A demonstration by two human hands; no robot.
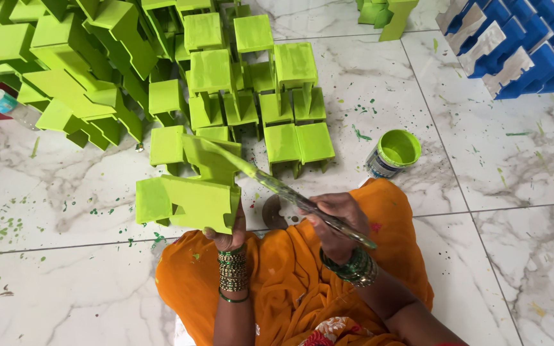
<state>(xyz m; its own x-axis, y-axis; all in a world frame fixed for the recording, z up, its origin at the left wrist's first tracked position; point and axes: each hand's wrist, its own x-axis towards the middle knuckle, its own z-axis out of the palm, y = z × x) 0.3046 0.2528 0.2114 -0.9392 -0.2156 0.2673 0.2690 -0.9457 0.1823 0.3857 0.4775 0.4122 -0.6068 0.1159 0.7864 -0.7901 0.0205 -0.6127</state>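
The left hand [229, 236] holds up a green-painted wooden piece [190, 198], its grip closed on the lower right edge of the piece with the fingers curled underneath. The right hand [336, 221] has its grip pinched around a long paintbrush [290, 192], whose paint-smeared handle runs back over the wrist and whose bristle end lies against the upper part of the wooden piece. The piece hovers just above the person's orange-clad lap [290, 282], over the marble floor [514, 192]. Beyond the piece, further from the person, stands a crowd of similar green pieces [238, 77], some upright in rows and some heaped to the left. To the right of the held piece, near the right hand, sits an open tin of green paint [395, 152] on the floor. Far to the upper right of the piece is a stack of blue pieces [520, 45], and far to its left lies a plastic bottle [1, 102].
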